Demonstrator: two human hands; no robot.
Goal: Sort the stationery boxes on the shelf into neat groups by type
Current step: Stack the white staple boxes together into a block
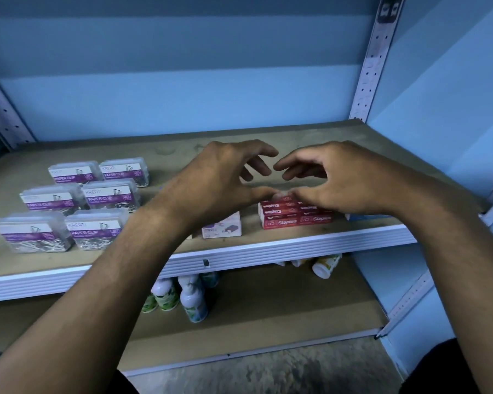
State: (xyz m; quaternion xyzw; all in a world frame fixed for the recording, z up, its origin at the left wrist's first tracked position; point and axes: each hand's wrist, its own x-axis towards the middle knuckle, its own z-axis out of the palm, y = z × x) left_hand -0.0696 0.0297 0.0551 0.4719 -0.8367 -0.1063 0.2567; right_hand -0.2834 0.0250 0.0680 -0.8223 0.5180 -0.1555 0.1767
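Both hands hovering, fingers spread and loosely curled, gripping nothing: left hand (221, 180), right hand (329, 177). Red cardboard staple boxes (292, 216) sitting just under right-hand thumb; contact unclear. Clear plastic paper-clip boxes (77, 204) lying well left.

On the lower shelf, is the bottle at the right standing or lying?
Lying. The bottle is on its side, white cap toward the camera; the bottles at the middle stand upright.

Six clear paper-clip boxes (77, 203); at least four red staples boxes (295, 214), partly hidden; one white box (222, 228); several bottles (182, 294) below.
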